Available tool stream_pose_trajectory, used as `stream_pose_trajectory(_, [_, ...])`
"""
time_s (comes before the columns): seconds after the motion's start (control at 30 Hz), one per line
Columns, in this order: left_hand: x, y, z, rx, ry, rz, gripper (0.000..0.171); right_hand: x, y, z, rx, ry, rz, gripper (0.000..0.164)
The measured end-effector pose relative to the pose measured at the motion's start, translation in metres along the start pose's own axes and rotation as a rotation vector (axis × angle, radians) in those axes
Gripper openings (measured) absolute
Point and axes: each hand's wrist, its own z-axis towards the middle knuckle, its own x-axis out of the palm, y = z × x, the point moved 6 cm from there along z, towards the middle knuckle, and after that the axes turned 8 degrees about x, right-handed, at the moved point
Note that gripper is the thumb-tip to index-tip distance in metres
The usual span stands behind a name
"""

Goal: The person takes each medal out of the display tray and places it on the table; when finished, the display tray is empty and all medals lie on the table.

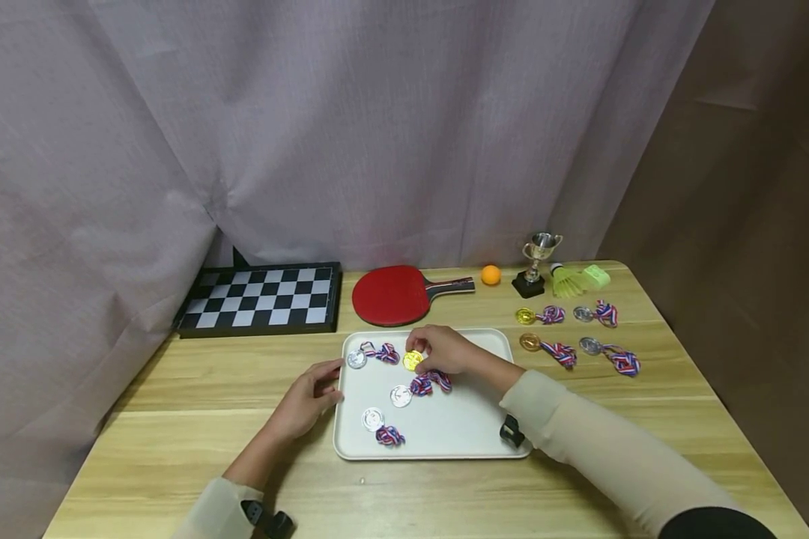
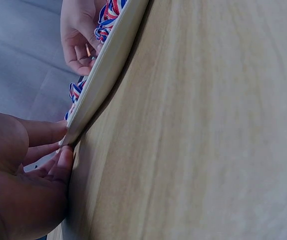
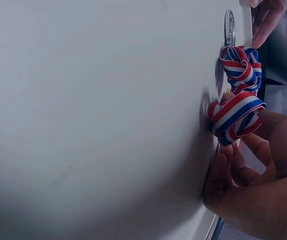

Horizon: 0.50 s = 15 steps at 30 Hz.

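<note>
My right hand (image 1: 443, 350) pinches a gold medal (image 1: 413, 361) over the back part of a white tray (image 1: 468, 427). Its red, white and blue ribbon (image 3: 236, 117) lies bunched beside the fingers. At the tray's left rim my left hand (image 1: 308, 400) rests with loosely bent fingers, the thumb and fingertips touching the side. Three silver medals with bundled ribbons lie in the tray: one at the back left (image 1: 356, 359), one in the middle (image 1: 401, 396) and one nearer the front (image 1: 373, 419).
Right of the tray lie two gold-toned medals (image 1: 529, 342) and two silver ones (image 1: 589, 346). Along the back are a chessboard (image 1: 263, 296), a red table tennis bat (image 1: 389, 296), an orange ball (image 1: 491, 275), a trophy cup (image 1: 529, 281) and a yellow-green shuttlecock (image 1: 566, 281). A curtain hangs behind.
</note>
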Motion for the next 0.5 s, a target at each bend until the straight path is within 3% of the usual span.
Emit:
stream_pose_trajectory(0.27, [0.000, 0.000, 0.001, -0.002, 0.002, -0.004, 0.058, 0.001, -0.004, -0.002, 0.001, -0.009, 0.058, 0.039])
stream_pose_trajectory(0.5, [0.001, -0.001, 0.000, -0.003, -0.005, 0.001, 0.058, -0.003, -0.011, -0.004, 0.029, -0.015, 0.212, 0.027])
